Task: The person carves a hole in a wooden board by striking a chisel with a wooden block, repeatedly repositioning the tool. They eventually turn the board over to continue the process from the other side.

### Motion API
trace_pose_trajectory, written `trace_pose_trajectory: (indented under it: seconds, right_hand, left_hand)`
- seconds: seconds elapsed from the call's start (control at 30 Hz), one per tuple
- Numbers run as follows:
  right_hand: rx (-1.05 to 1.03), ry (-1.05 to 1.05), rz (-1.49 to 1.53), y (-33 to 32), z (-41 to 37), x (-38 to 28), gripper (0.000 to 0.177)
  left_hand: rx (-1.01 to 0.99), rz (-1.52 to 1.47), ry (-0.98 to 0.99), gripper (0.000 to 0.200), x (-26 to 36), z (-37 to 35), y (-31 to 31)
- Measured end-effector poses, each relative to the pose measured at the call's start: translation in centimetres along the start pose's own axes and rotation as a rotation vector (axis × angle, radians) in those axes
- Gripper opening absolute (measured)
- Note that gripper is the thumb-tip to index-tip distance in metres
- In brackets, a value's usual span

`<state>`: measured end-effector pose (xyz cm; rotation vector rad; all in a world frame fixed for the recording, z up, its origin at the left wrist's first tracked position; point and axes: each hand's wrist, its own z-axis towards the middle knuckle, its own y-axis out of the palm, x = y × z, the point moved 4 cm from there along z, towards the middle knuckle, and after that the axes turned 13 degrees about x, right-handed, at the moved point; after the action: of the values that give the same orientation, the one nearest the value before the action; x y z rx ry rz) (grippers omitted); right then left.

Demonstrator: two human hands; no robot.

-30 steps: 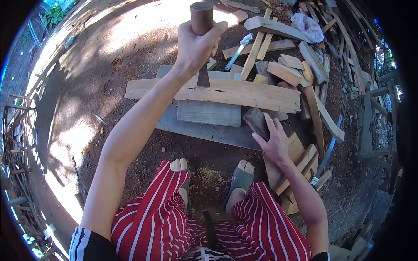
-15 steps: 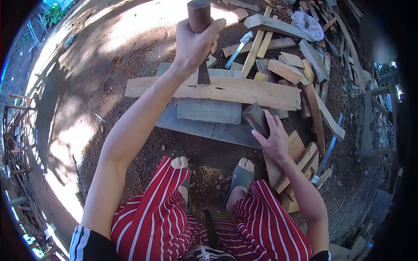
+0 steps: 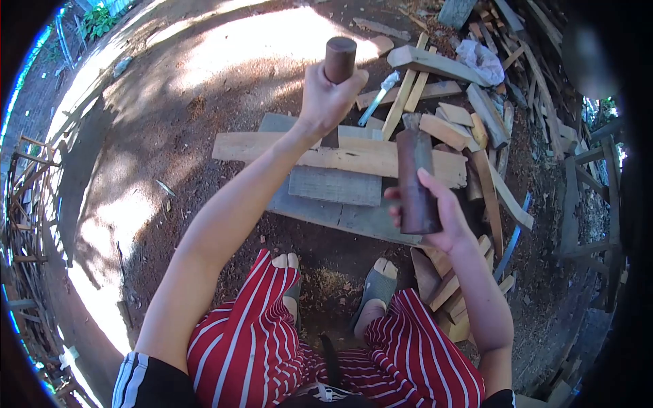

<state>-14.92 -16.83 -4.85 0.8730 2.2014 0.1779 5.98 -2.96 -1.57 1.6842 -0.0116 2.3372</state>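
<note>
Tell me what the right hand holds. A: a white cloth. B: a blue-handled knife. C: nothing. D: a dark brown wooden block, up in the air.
D: the right hand grips the dark brown wooden block above the pale wooden plank, while the left hand holds the brown round-handled chisel upright on it.

I see a dark brown handle (image 3: pixel 339 58) far off, a deeper brown block (image 3: pixel 416 183) right of it, a pale yellow plank (image 3: pixel 354 156), a weathered grey board (image 3: pixel 333 185), and red trousers (image 3: pixel 245 340) with white stripes near me.
</note>
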Motion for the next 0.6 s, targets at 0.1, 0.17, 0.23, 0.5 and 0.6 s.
trace_pose_trajectory:
  seconds: [0.1,0.17,0.23,0.5,0.6]
  right_hand:
    - [0.006,-0.041,-0.132,1.1,-0.1,-1.5,0.039]
    - [0.016,-0.295,-0.336,3.5,-1.5,-4.5,0.039]
    - [0.064,-0.867,-0.458,7.6,-5.2,-9.5,0.061]
    - [0.218,-1.708,-1.501,15.1,-5.2,-11.9,0.068]
    - [0.121,-1.595,-1.378,16.3,-7.9,-14.4,0.066]
  left_hand:
    - [0.036,0.006,-0.032,0.021,0.1,-0.3,0.3]
    - [0.055,-0.001,-0.022,0.019,-0.6,0.0,0.3]
    - [0.048,-0.008,-0.003,0.019,-0.6,0.3,0.3]
    - [0.059,-0.029,0.004,0.016,0.4,-0.2,0.6]
    - [0.079,-0.001,0.048,0.017,-0.2,0.0,0.1]
